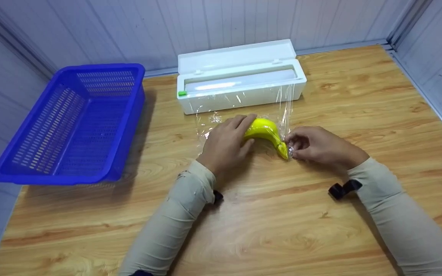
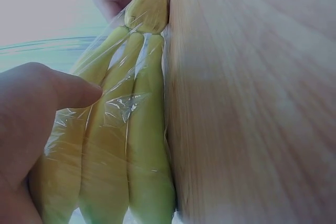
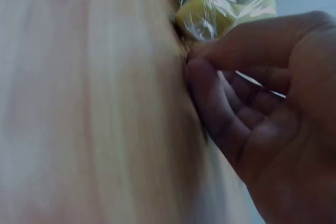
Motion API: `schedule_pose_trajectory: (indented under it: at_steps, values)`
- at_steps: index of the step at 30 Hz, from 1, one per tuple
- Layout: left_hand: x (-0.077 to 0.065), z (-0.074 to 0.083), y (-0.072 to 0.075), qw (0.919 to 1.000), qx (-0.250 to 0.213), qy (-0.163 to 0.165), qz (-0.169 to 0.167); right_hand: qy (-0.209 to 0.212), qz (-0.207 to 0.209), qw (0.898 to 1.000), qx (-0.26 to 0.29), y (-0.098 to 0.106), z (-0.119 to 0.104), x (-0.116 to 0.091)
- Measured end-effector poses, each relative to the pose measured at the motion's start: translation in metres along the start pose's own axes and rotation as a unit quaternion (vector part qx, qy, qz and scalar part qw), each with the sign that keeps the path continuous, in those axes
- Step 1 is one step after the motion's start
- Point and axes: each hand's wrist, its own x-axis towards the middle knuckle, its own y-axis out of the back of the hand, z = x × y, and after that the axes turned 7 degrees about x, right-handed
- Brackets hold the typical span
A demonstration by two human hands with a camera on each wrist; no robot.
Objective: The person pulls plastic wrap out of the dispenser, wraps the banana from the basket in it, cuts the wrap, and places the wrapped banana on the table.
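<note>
A bunch of yellow bananas (image 1: 264,128) lies on the table, wrapped in clear cling film. My left hand (image 1: 226,145) grips the bunch from its left side over the film; its thumb (image 2: 71,90) lies on the wrapped bananas in the left wrist view. At the stem end, my right hand (image 1: 318,145) pinches a gathered bit of cling film (image 1: 291,150) between thumb and forefinger. More film stretches from the bunch back to a white cling film box (image 1: 240,101). The bananas' far left part is hidden under the left hand.
The box's white lid (image 1: 236,57) stands raised at the back, with the film roll (image 1: 244,79) inside and a small green slider (image 1: 182,93) at its left front corner. A blue plastic basket (image 1: 127,115) stands at the left. Panelled walls (image 1: 228,23) border the wooden table (image 1: 274,230).
</note>
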Motion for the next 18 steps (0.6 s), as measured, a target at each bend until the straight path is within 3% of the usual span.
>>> schedule_pose_trajectory:
  at_steps: [3,6,18]
  values:
    - [0.0003,-0.0004,-0.0001,1.0,0.0,0.001,-0.001,0.03,0.029,0.998,-0.057,-0.0037,-0.0028,0.0024]
    - [-0.0001,-0.0006,-0.0005,1.0,-0.004,0.005,-0.003,0.042,0.059,0.994,-0.081,-0.0048,-0.0031,0.0033]
    - [0.0005,0.0007,-0.0014,0.9999,-0.001,0.014,-0.007,0.037,0.1,0.994,-0.018,-0.0085,-0.0049,0.0037]
